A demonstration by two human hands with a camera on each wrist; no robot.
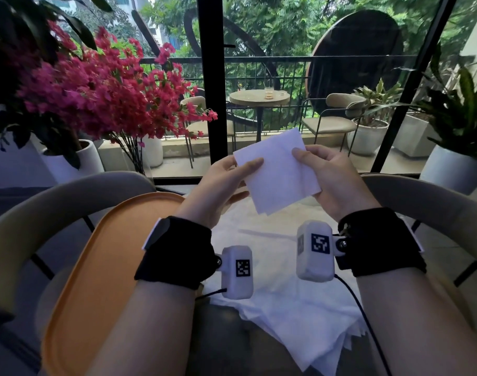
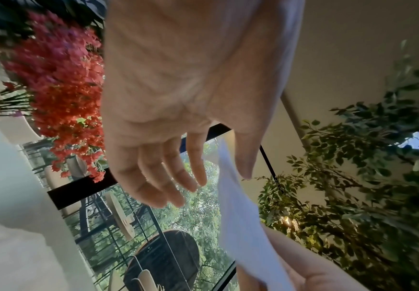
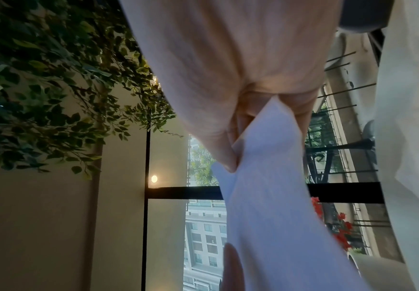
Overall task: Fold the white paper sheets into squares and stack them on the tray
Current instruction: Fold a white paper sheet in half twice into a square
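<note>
Both hands on one folded white sheet (image 1: 276, 172), held in the air above the lap. Right hand (image 1: 332, 180) pinches its right edge, thumb on top. Left hand (image 1: 223, 183) has its thumb on the left edge, fingers underneath, nearly straight. Unfolded sheets (image 1: 291, 308) lie loosely piled below. Orange tray (image 1: 96, 267) sits left of the pile.

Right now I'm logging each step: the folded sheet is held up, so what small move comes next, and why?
Probably carry the sheet left and down onto the tray. It already looks folded square, both hands, left and right, pinch its edges in the air, and the tray shows no sheet yet.
</note>
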